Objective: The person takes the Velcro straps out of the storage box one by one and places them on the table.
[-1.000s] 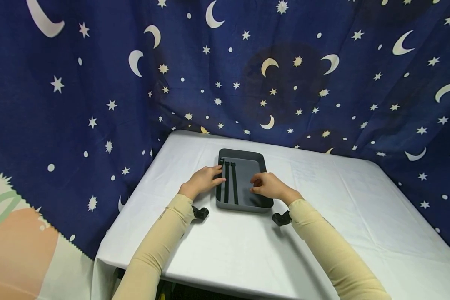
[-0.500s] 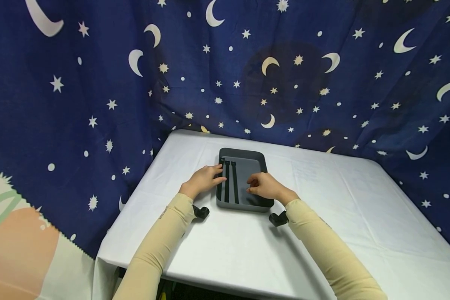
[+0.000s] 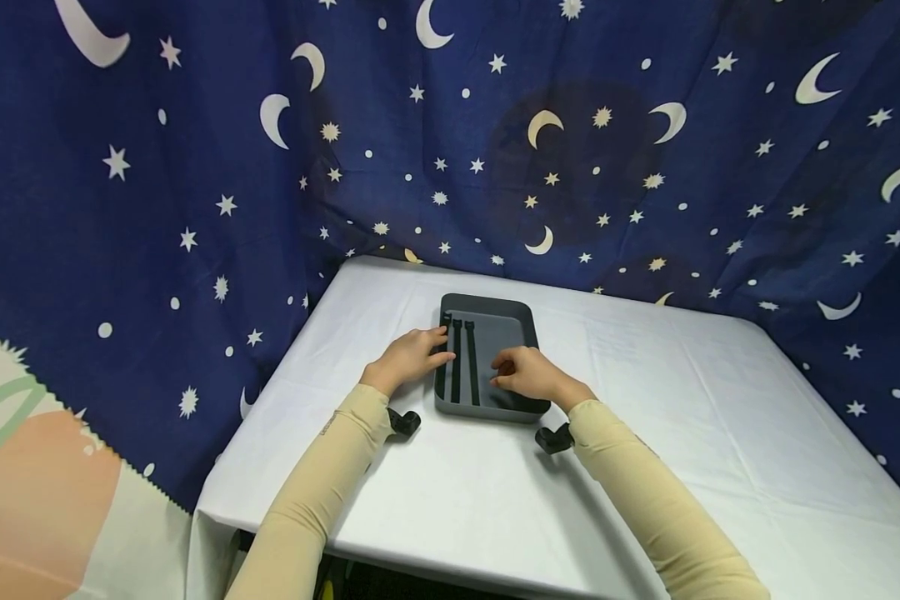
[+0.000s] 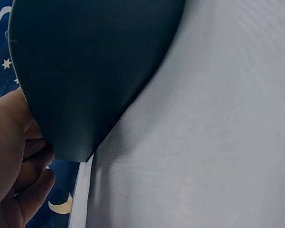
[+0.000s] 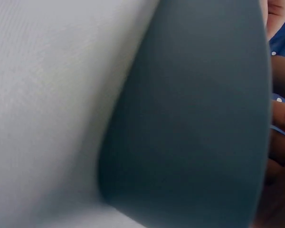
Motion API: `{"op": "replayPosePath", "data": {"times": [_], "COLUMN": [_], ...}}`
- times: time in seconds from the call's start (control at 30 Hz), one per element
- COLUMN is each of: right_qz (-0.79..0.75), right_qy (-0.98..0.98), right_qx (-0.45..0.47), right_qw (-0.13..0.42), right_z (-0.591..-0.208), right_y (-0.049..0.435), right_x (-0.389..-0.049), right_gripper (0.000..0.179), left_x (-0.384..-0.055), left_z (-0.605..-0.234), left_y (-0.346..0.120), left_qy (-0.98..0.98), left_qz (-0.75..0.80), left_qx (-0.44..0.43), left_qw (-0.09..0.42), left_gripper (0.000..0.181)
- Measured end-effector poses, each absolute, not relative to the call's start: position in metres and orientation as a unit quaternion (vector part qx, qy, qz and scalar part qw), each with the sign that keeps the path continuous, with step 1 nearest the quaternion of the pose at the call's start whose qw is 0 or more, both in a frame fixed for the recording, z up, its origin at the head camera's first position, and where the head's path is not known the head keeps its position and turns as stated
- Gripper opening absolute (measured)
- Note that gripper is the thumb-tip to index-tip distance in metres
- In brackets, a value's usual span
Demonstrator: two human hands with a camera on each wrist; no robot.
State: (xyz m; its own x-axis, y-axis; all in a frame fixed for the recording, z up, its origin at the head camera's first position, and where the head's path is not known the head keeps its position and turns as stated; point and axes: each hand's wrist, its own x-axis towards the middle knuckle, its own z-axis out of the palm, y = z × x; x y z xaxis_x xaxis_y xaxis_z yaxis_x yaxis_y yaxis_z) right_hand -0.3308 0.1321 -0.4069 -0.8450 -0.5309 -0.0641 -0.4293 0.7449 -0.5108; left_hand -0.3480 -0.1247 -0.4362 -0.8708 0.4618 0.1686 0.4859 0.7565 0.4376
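In the head view, a dark grey tray [image 3: 495, 412] lies on the table. Side by side along its left part run several narrow black straps, each with a wider head at the far end; a middle strap [image 3: 457, 375] and a right strap [image 3: 472, 367] show best. My left hand [image 3: 408, 358] reaches over the left rim, thumb and fingers spread apart above the leftmost strap, which it partly hides. Over the tray's right side my right hand [image 3: 532, 372] hovers, its fingers loosely bent and apart from the thumb; nothing shows between them. Both wrist views mostly show the tray's outer wall [image 4: 95, 71].
A white cloth covers the table [image 3: 690, 433], whose front edge lies below my forearms. Behind it hangs a dark blue curtain [image 3: 390, 125] with moons and stars. Black wrist cameras, one being the right camera [image 3: 553, 438], sit low near the tray's front corners.
My right hand has shifted slightly left over the tray, mostly in the first half second. My left hand and the straps stay about the same; the whole head view has tilted a little.
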Motion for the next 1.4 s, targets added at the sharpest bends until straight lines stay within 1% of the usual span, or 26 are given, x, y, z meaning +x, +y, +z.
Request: {"op": "replayPosePath", "data": {"times": [0.1, 0.37, 0.57, 0.83, 1.17, 1.4], "right_qz": [-0.251, -0.255, -0.257, -0.255, -0.257, -0.250], "right_qy": [0.928, 0.927, 0.929, 0.932, 0.934, 0.939], "right_qx": [-0.256, -0.255, -0.245, -0.234, -0.220, -0.211], "right_qw": [0.104, 0.098, 0.107, 0.112, 0.115, 0.105], "right_z": [-0.407, -0.410, -0.413, -0.416, -0.417, -0.419], "right_y": [0.133, 0.134, 0.133, 0.134, 0.130, 0.127], "right_x": [-0.330, -0.330, -0.328, -0.327, -0.324, -0.324], "right_gripper": [0.034, 0.033, 0.032, 0.034, 0.033, 0.033], "left_x": [-0.349, -0.349, -0.350, -0.352, -0.351, -0.351], "left_z": [-0.437, -0.438, -0.438, -0.440, -0.440, -0.438], "left_y": [-0.124, -0.124, -0.124, -0.125, -0.125, -0.125], "left_qy": [-0.937, -0.938, -0.937, -0.935, -0.934, -0.935], "left_qz": [-0.238, -0.239, -0.239, -0.235, -0.243, -0.237], "left_qx": [-0.253, -0.250, -0.254, -0.262, -0.260, -0.261], "left_qw": [0.028, 0.018, 0.023, 0.034, 0.029, 0.029], "left_gripper": [0.055, 0.057, 0.057, 0.056, 0.056, 0.057]}}
